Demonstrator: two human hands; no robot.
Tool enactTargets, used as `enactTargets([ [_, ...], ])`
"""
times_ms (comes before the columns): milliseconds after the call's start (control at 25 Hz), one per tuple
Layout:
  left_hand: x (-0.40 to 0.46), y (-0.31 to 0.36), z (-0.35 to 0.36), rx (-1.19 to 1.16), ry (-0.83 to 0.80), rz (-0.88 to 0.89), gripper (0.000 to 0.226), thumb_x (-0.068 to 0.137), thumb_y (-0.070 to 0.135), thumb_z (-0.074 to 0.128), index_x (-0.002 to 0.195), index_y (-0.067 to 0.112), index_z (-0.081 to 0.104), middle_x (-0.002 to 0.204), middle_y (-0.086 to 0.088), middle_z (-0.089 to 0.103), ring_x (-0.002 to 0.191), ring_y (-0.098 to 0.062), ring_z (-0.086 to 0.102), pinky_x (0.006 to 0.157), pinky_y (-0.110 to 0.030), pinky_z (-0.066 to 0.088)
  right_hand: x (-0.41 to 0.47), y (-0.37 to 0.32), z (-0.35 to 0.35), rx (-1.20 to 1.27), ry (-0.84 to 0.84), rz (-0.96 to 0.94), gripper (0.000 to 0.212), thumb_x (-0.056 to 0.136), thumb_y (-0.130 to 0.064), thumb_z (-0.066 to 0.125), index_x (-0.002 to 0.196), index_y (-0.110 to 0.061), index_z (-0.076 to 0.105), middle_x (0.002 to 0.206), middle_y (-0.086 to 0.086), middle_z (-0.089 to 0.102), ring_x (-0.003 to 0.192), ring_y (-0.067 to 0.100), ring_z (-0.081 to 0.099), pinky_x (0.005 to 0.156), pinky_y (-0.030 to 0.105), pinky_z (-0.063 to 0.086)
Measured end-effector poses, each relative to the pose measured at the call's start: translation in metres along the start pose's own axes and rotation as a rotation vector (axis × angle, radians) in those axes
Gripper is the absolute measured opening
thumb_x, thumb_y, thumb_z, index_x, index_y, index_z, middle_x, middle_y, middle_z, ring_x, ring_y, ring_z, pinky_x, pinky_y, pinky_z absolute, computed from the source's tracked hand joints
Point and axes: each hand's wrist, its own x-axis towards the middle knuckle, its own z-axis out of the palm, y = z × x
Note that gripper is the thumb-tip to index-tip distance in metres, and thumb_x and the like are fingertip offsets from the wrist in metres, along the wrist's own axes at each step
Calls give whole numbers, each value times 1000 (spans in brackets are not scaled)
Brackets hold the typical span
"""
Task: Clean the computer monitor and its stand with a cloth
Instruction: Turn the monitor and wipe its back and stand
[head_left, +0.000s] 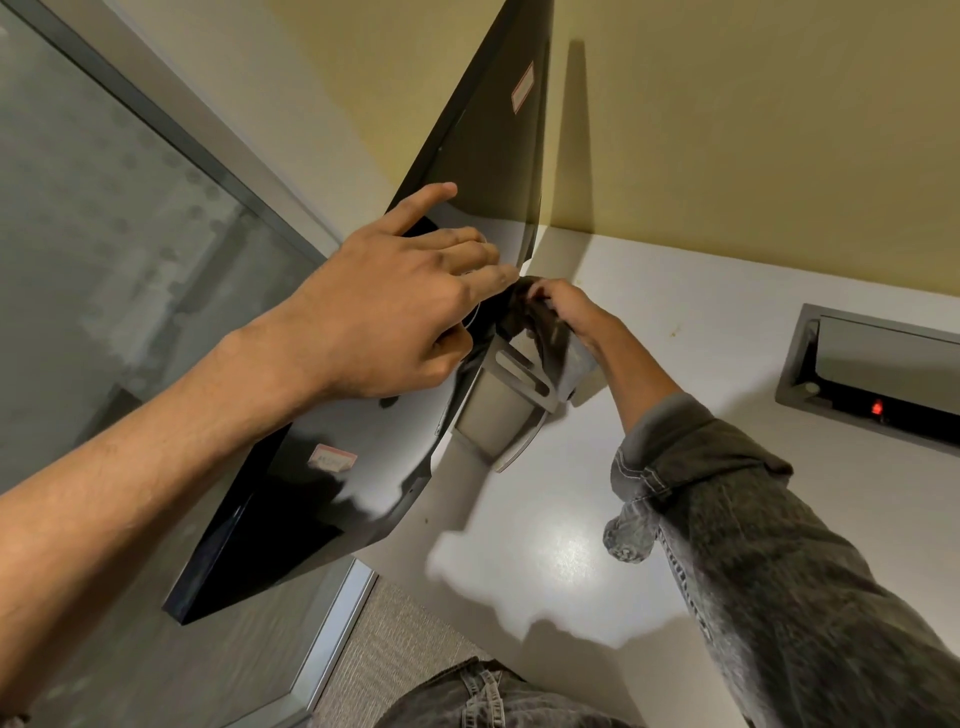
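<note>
The glossy black monitor (374, 467) stands on the white desk (571, 545), back towards the camera, on a grey stand (498, 410). The left hand (384, 322) rests on its back, fingers straight and spread. Beyond, the right hand (576, 317) grips a dark cloth (535, 322) against the stand's top.

Monitor (467, 156) back leaned over the stand (498, 410), so the gap between them was tight; left hand (395, 312) and right hand (576, 317) with the dark cloth (540, 322) filled most of it. White desk (675, 322) right of the stand lay open up to the recessed cable box (878, 374). Wall (753, 130) probably sat close behind.
</note>
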Motion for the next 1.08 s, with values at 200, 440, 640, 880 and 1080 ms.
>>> enactTargets([
  [200, 1, 1, 1, -10, 14, 0, 59, 81, 33, 46, 135, 11, 53, 130, -10, 61, 126, -25, 53, 118, -50, 10, -13, -30, 0, 193, 177, -129, 28, 91, -20, 49, 113, -8, 61, 84, 14, 60, 70, 22, 56, 63, 25, 48],
  [440, -1, -1, -1, -43, 17, 1, 62, 81, 36, 34, 135, 13, 54, 130, -8, 61, 127, -22, 52, 119, -49, 10, -7, -37, 6, 566, 420, -173, 25, 96, -25, 53, 114, -10, 62, 95, 9, 65, 84, 23, 65, 64, 26, 50],
  [640, 4, -5, 0, -42, 14, 25, 60, 80, 36, 43, 135, 14, 54, 131, -8, 60, 129, -22, 50, 118, -47, 7, -2, -61, 28, 386, 403, -416, 33, 102, -20, 43, 134, -16, 51, 117, 5, 62, 106, 19, 58, 90, 29, 50],
  [880, 12, -9, -1, -39, 3, 31, 61, 82, 38, 38, 135, 15, 54, 131, -6, 60, 130, -21, 49, 119, -48, 8, 18, -45, 10, -27, 270, -48, 34, 103, -35, 39, 117, -12, 60, 94, 9, 63, 84, 26, 60, 71, 27, 47],
  [1080, 10, -10, -1, -31, 3, 45, 61, 81, 39, 36, 134, 16, 55, 131, -4, 60, 129, -20, 50, 118, -49, 10, 37, -68, -3, 53, 457, -423, 35, 99, -8, 42, 131, -16, 54, 123, 9, 63, 113, 23, 59, 99, 35, 47],
])
